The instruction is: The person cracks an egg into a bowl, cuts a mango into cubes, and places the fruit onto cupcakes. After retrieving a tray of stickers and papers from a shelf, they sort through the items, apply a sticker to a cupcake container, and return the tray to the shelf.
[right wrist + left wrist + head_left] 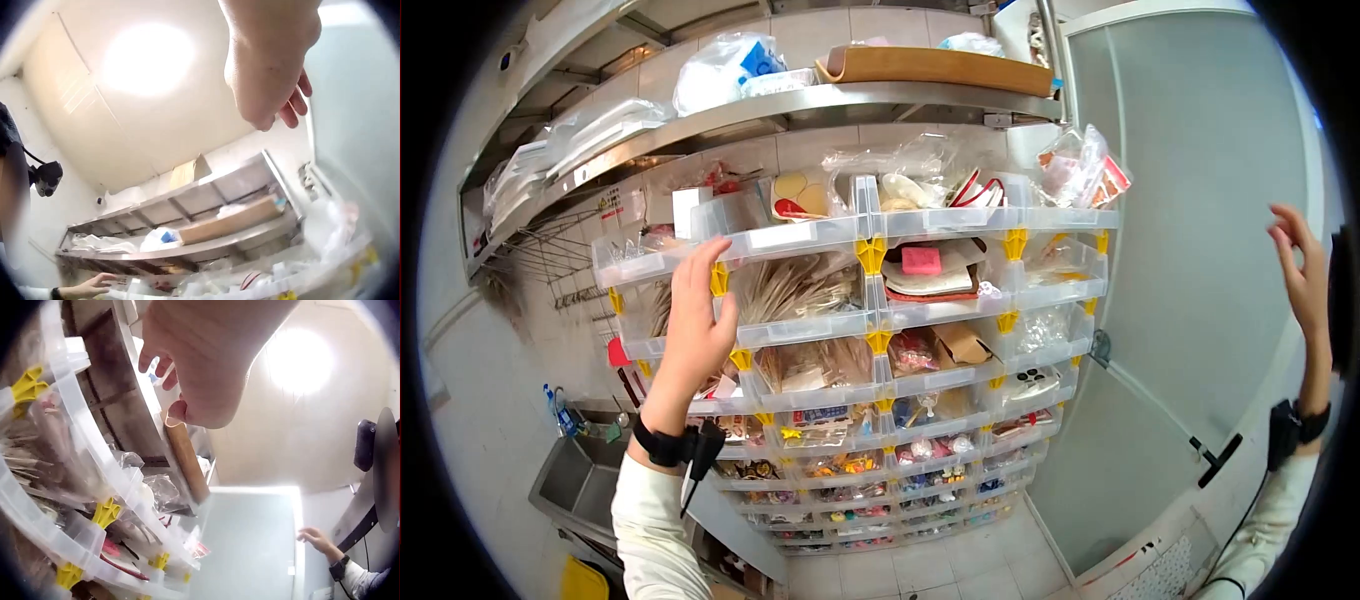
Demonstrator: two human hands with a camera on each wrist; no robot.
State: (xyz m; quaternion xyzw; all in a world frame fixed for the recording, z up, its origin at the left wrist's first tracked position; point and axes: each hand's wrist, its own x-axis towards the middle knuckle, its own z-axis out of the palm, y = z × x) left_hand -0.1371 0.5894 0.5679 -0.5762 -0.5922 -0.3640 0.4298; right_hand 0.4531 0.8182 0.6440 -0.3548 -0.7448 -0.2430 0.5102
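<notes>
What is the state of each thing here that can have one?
Left grip: raised, nothing held.
Right grip: raised, nothing held.
Clear bins: stacked, items inside.
Brown wooden piece: lying along the shelf.
Ceiling light: lit.
Frosted door: cannot tell whether fully shut.

Smooth, translucent plastic bins (805, 332)

And no, not one word comes through clearly here! There's a small notice (609, 203) on the wall, dark and red marks running across it, far too tiny to make out. Over to the pale label (784, 236) on the top-row bin (745, 243): no lettering legible. And the red-and-white packet (1114, 182), top right: its print is lost under crinkled plastic!
</notes>
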